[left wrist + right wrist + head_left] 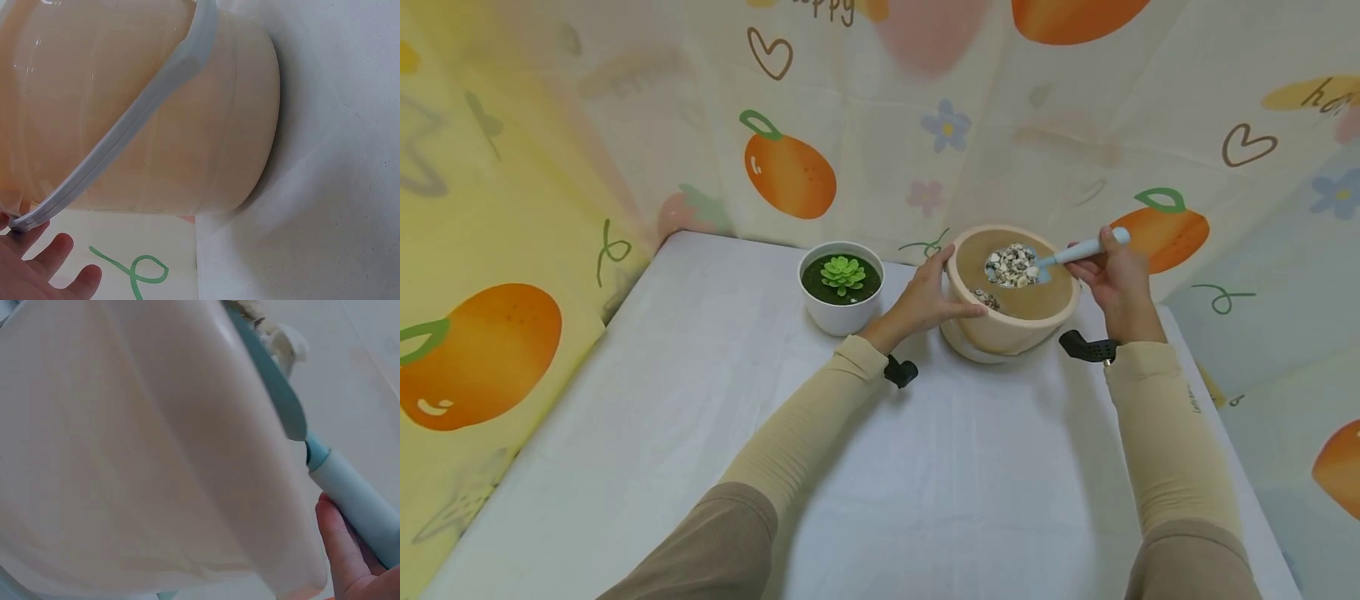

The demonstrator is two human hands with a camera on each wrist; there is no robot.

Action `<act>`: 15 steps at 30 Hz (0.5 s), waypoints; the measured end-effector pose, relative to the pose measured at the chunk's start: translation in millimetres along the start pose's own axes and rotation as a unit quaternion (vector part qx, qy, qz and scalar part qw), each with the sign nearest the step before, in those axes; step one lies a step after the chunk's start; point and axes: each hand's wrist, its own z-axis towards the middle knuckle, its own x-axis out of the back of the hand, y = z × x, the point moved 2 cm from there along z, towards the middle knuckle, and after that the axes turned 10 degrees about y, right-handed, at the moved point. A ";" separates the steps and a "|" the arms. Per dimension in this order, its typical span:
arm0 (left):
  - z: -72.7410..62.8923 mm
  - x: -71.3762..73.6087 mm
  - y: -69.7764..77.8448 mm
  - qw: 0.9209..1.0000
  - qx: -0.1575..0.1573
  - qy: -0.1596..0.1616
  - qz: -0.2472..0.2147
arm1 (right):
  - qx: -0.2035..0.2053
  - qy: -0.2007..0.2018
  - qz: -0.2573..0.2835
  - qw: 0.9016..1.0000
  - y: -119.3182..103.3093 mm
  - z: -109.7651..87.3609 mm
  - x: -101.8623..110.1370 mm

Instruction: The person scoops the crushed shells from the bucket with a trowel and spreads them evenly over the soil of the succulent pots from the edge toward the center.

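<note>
A peach plastic bucket (1011, 329) with a pale carrying handle (134, 115) stands on the table. My left hand (925, 296) holds it by its left side, thumb at the near rim and fingers along the outside. In my right hand (1118, 279) is the pale handle of a small blue trowel (1086, 252), its blade reaching over the bucket's mouth. Mixed white and grey pebbles (1011, 265) heap on the blade, hiding most of it. More pebbles (985, 297) show inside the bucket, partly hidden by its near wall.
Left of the bucket, a white pot (841, 318) holds dark soil and a green succulent (842, 273). My left forearm passes just in front of it. A white cloth covers the table (647, 400). A fruit-patterned curtain (865, 100) hangs behind and at both sides.
</note>
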 end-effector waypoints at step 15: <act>0.6 -0.2 -0.2 1.000 0.002 -0.005 0.009 | 0.038 -0.015 0.088 0.995 9.4 -2.7 -6.5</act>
